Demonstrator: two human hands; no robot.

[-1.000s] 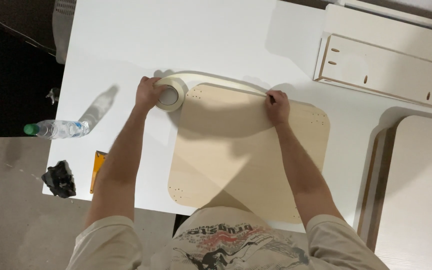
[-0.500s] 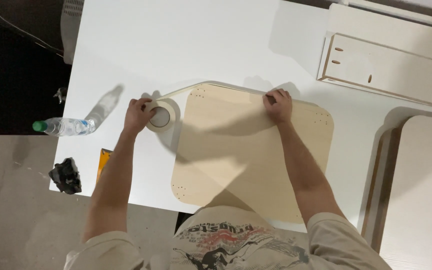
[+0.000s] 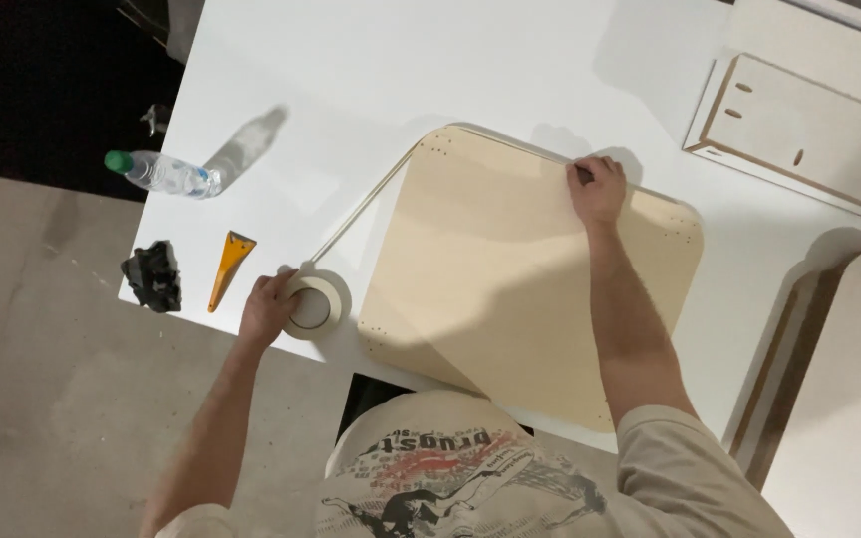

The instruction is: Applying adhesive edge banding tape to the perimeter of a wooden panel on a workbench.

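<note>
Table (image 3: 510,70): broad white worktop bearing everything below; its near-left corner juts over the grey floor.
Panel (image 3: 520,289): beige board with rounded corners and small holes near them, lying flat and askew on the table.
Side boards (image 3: 809,130): pale cut pieces with brown edges and slots, at the right, well apart from both hands.
Band (image 3: 366,204): thin pale strip running from the roll, around the panel's far-left corner and along its far edge to the right hand.
Right hand (image 3: 598,189): fingers curled and pressed down on the band at the panel's far edge.
Left hand (image 3: 269,309): wrapped around the roll, near the table's front edge.
Roll (image 3: 316,304): cream-coloured ring lying flat on the table, just left of the panel.
Bottle (image 3: 163,173): clear plastic, green cap, lying on its side at the table's left edge; any label is too small to tell.
Scraper (image 3: 229,267): orange wedge beside the left hand.
Black object (image 3: 153,276): crumpled, at the table's corner; kind unclear.
Risk: judged from the slack span, the band may lift or wander off the edge at the corner if pulled unevenly; the roll sits close to the table's edge and might slip off.
</note>
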